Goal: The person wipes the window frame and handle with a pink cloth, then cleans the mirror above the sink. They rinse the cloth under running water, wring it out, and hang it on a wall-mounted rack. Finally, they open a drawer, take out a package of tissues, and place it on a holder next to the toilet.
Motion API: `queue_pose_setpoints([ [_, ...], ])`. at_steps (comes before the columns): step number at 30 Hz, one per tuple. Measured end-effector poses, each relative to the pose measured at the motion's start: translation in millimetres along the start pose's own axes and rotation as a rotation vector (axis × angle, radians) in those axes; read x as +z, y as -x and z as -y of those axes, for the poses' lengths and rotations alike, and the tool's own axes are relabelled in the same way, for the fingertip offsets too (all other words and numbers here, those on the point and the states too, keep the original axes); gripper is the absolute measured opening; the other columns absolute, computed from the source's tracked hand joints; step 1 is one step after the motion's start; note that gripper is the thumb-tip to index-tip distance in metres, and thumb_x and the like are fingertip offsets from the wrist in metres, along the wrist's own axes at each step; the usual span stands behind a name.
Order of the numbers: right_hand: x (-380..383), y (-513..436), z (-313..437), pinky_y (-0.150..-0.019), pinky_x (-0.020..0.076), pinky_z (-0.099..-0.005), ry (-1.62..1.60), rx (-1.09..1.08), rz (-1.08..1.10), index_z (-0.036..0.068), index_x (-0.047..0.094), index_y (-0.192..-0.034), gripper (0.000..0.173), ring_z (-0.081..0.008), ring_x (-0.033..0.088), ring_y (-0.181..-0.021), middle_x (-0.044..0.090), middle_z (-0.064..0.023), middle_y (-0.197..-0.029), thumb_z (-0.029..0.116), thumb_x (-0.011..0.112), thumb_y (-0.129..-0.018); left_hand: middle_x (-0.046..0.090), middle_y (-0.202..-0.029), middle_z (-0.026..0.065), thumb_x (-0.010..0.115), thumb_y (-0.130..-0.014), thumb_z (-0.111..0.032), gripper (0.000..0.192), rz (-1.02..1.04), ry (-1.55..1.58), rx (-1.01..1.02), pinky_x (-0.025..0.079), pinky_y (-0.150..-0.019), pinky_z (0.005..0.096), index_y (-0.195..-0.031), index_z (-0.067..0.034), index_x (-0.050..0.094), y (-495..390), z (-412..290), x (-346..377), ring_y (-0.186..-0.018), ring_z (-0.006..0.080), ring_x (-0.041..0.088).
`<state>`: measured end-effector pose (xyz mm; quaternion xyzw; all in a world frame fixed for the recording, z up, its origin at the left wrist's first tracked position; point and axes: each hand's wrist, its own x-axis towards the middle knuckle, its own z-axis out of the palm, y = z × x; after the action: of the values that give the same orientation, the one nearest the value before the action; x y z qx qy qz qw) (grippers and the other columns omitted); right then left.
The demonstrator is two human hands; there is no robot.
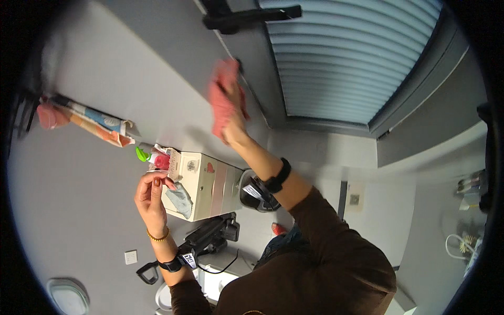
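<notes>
My right hand (235, 128) is wrapped round a red cloth (224, 110), partly blurred, in front of the grey wall beside the dark frame of a window with blinds (338, 67). My left hand (152, 193) is raised with loosely bent fingers and nothing visible in them. Behind its fingertips is a small cream drawer cabinet (189, 189), with a grey-green cloth (180, 200) lying on its top. A basket with a lace-like edge (174, 163) stands there too, with a pink bottle (160, 160) that has a green pump (142, 154).
A black bin (248, 201) stands beside the cabinet, and black equipment (214, 234) lies on its other side. Patterned towels (98, 124) hang on the left wall. A dark handle-like fitting (252, 17) juts out at the top. A wall socket (130, 257) is at lower left.
</notes>
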<state>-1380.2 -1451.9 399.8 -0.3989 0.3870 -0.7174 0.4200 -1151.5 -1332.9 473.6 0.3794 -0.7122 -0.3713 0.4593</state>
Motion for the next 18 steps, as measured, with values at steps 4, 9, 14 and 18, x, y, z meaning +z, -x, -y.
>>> queue_pose_setpoints([
  [4, 3.1, 0.8, -34.3, -0.114, 0.0231, -0.0482, 0.475, -0.567, -0.169, -0.001, 0.034, -0.143, 0.055, -0.0436, 0.029, -0.137, 0.032, -0.0272, -0.148, 0.020, 0.052, -0.096, 0.059, -0.085, 0.0079, 0.052, -0.100, -0.015, 0.020, 0.008, -0.023, -0.084, 0.046, -0.075, 0.0285, -0.103, 0.003, 0.059, 2.8, 14.0, 7.7, -0.076, 0.0159, 0.057],
  [9, -48.3, 59.7, -87.3, -0.109, 0.0314, -0.0401, 0.286, -0.528, -0.145, 0.000, 0.045, -0.139, 0.048, -0.0339, 0.037, -0.133, 0.038, -0.0166, -0.148, 0.005, 0.057, -0.093, 0.060, -0.086, 0.0086, 0.050, -0.100, -0.015, 0.020, -0.001, -0.053, -0.146, 0.045, -0.075, 0.0291, -0.103, 0.004, 0.059, 2.3, 19.3, 16.5, -0.077, 0.0168, 0.057],
  [14, -60.9, 46.3, -73.1, -0.093, 0.0421, -0.0449, 0.571, -0.569, -0.016, 0.006, 0.069, -0.106, 0.034, -0.0375, 0.050, -0.111, 0.048, -0.0171, -0.133, -0.004, 0.066, -0.074, 0.060, -0.088, 0.0071, 0.051, -0.099, -0.008, 0.018, -0.071, -0.039, -0.110, 0.048, -0.076, 0.0280, -0.107, 0.004, 0.062, -27.2, 13.6, 44.2, -0.080, 0.0152, 0.059],
  [18, -62.8, 36.1, -46.3, -0.089, 0.0429, -0.0448, 0.497, -0.733, -0.115, 0.008, 0.070, -0.101, 0.035, -0.0353, 0.051, -0.105, 0.050, -0.0145, -0.125, -0.006, 0.065, -0.069, 0.059, -0.096, 0.0089, 0.051, -0.099, -0.008, 0.019, -0.083, -0.079, 0.075, 0.050, -0.078, 0.0288, -0.109, 0.005, 0.061, -55.3, 0.5, 69.9, -0.083, 0.0158, 0.059],
])
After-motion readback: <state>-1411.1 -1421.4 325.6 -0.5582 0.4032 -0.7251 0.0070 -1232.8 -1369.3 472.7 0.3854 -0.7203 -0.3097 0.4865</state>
